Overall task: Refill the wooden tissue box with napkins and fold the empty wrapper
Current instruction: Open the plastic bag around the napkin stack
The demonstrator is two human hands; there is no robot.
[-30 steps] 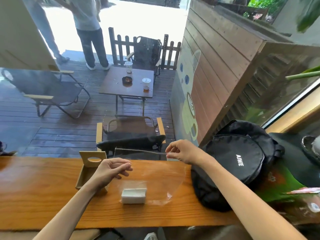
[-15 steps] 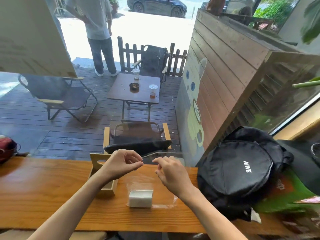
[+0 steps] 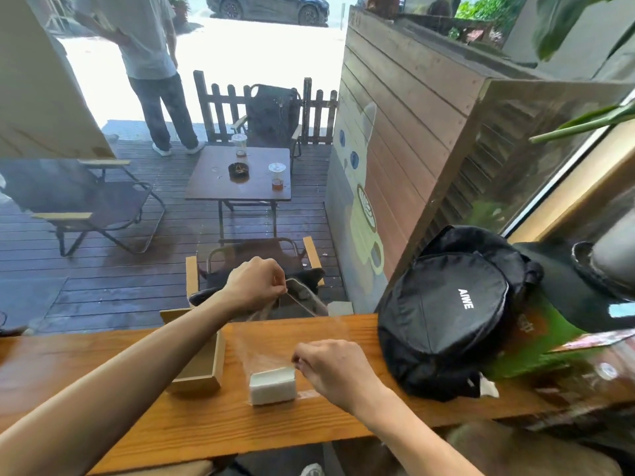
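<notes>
A clear plastic wrapper (image 3: pixel 275 341) hangs over the wooden counter (image 3: pixel 103 389), with a small white stack of napkins (image 3: pixel 272 385) at its lower end. My left hand (image 3: pixel 256 283) pinches the wrapper's top edge, raised above the counter's far side. My right hand (image 3: pixel 330 367) pinches the wrapper low down, just right of the napkin stack. The open wooden tissue box (image 3: pixel 202 364) lies on the counter to the left of the napkins, partly hidden by my left forearm.
A black backpack (image 3: pixel 446 317) rests on the counter to the right, beside green printed material (image 3: pixel 536 352). Behind the counter's glass front lies a deck with chairs, a small table (image 3: pixel 240 176) with cups, and a person standing.
My right hand let go of the wrapper's top and dropped to the lower end beside the napkins. My left hand moved right and up, holding the top edge.
</notes>
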